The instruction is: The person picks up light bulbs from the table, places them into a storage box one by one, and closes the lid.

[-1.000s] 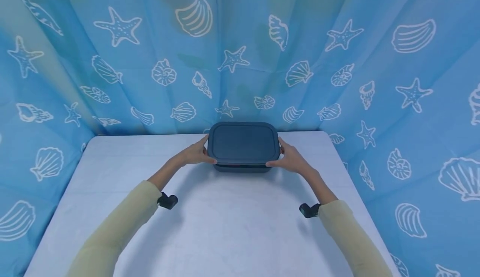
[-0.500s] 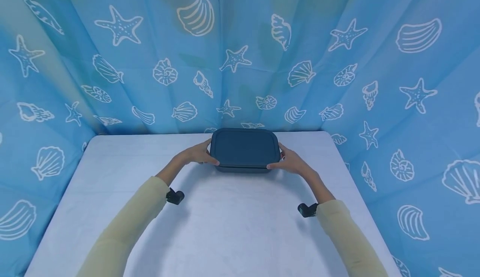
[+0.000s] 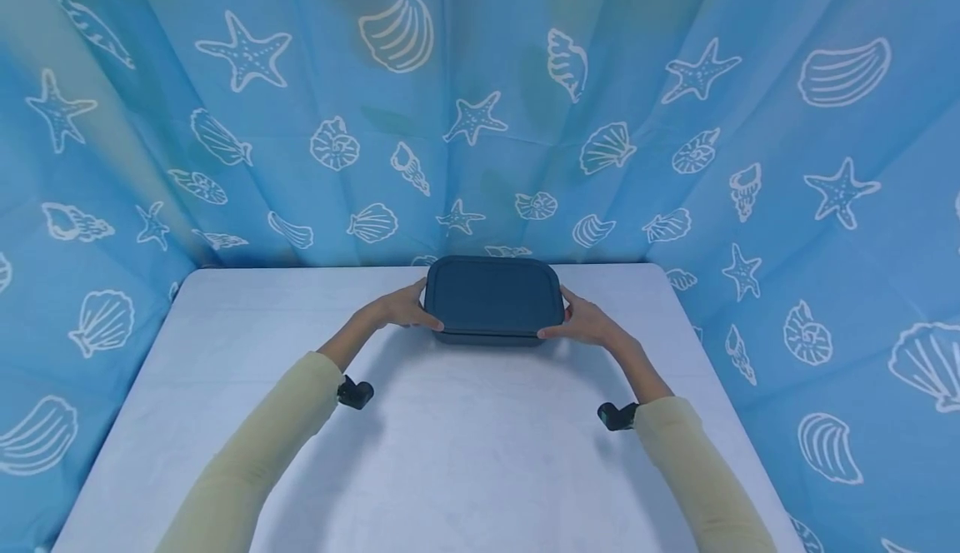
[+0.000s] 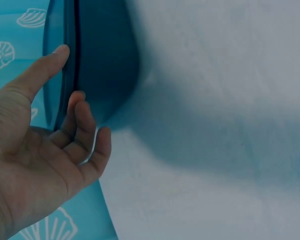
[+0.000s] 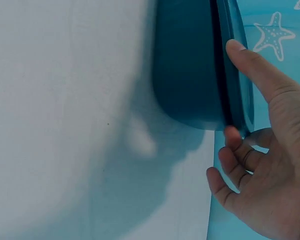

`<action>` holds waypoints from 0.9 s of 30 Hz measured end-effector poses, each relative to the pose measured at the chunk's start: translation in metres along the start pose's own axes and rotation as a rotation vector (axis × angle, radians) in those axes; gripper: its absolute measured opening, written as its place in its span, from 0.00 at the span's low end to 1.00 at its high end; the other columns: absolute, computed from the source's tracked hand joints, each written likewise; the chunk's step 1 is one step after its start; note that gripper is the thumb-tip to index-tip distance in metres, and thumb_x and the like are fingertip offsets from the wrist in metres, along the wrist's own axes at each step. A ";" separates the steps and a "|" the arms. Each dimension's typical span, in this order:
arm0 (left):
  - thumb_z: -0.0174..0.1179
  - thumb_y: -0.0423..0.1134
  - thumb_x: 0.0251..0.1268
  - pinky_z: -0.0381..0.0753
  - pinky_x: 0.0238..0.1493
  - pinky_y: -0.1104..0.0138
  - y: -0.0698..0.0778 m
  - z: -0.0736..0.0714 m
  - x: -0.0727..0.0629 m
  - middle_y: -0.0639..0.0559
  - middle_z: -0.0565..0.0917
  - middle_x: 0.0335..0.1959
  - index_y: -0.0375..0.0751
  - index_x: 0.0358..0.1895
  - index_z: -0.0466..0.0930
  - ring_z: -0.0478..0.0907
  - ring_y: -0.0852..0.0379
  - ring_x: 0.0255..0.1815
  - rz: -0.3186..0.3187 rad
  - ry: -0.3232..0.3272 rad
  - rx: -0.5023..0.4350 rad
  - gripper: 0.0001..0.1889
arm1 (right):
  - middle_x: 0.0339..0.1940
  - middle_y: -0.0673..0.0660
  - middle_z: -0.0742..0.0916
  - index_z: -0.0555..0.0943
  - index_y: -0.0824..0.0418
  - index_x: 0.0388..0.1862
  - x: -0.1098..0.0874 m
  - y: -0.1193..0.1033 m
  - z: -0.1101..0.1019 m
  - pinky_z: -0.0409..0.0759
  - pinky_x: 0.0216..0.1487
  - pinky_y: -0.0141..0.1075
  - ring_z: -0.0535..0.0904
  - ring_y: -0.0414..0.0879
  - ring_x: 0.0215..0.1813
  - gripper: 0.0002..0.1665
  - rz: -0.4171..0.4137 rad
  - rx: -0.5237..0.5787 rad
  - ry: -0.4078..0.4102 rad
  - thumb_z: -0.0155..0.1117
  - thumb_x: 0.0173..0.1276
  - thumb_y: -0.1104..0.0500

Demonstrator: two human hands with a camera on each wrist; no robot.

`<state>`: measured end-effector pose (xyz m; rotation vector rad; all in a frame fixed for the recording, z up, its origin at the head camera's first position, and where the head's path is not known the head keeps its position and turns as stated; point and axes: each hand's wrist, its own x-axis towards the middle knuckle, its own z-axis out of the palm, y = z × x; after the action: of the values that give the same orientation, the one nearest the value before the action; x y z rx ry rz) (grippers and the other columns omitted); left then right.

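At the back of the white table, a dark blue rectangular food container point(image 3: 487, 340) stands with its lid point(image 3: 493, 295) on top. My left hand point(image 3: 405, 305) grips the lid's left end, thumb on the front edge and fingers round the side. Mirroring it, my right hand point(image 3: 587, 321) holds the right end, thumb at the front corner. Both wrist views show a thin dark seam between the lid rim point(image 5: 232, 75) and the container wall point(image 4: 107, 55). The thumbs lie on the rim while the other fingers curl near the corners. The container's inside is hidden under the lid.
A white cloth covers the table point(image 3: 480, 453). Behind and on both sides hangs a blue curtain point(image 3: 300, 45) printed with shells and starfish, close to the table's back edge. A small black camera is strapped to each wrist.
The lid has come down onto the container from a slightly raised, tilted position, narrowing the dark gap at the front. Both hands kept their hold; over the last half second little has moved.
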<state>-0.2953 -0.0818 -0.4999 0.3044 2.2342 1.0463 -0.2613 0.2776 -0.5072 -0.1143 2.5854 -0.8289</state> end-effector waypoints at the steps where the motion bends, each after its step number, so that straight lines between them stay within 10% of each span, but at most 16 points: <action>1: 0.73 0.44 0.58 0.78 0.57 0.51 0.000 0.000 0.000 0.31 0.59 0.74 0.39 0.80 0.30 0.75 0.40 0.58 -0.001 0.001 0.005 0.61 | 0.38 0.60 0.76 0.42 0.64 0.82 0.000 0.000 0.000 0.70 0.37 0.42 0.72 0.52 0.40 0.72 0.004 -0.008 -0.006 0.74 0.56 0.35; 10: 0.71 0.43 0.60 0.77 0.59 0.51 0.001 0.002 -0.002 0.30 0.56 0.76 0.38 0.80 0.28 0.75 0.38 0.62 -0.007 0.009 0.043 0.61 | 0.41 0.61 0.78 0.40 0.67 0.81 -0.001 -0.003 0.002 0.73 0.41 0.44 0.73 0.53 0.44 0.73 -0.001 -0.064 -0.011 0.74 0.56 0.35; 18: 0.71 0.43 0.62 0.78 0.57 0.53 0.001 0.001 -0.002 0.30 0.63 0.72 0.38 0.80 0.29 0.79 0.42 0.54 -0.009 -0.001 0.087 0.59 | 0.69 0.72 0.71 0.40 0.68 0.81 0.001 -0.007 0.001 0.70 0.66 0.55 0.70 0.62 0.66 0.74 -0.011 -0.102 -0.014 0.74 0.56 0.35; 27: 0.71 0.47 0.61 0.77 0.56 0.53 0.001 0.002 -0.003 0.36 0.78 0.53 0.37 0.80 0.30 0.79 0.45 0.48 -0.044 -0.007 0.119 0.60 | 0.77 0.73 0.60 0.41 0.72 0.80 0.005 -0.005 0.003 0.60 0.72 0.59 0.54 0.67 0.77 0.72 0.008 -0.154 -0.034 0.72 0.58 0.35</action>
<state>-0.2918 -0.0815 -0.4981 0.3084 2.2907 0.8897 -0.2646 0.2707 -0.5080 -0.1614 2.6137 -0.6184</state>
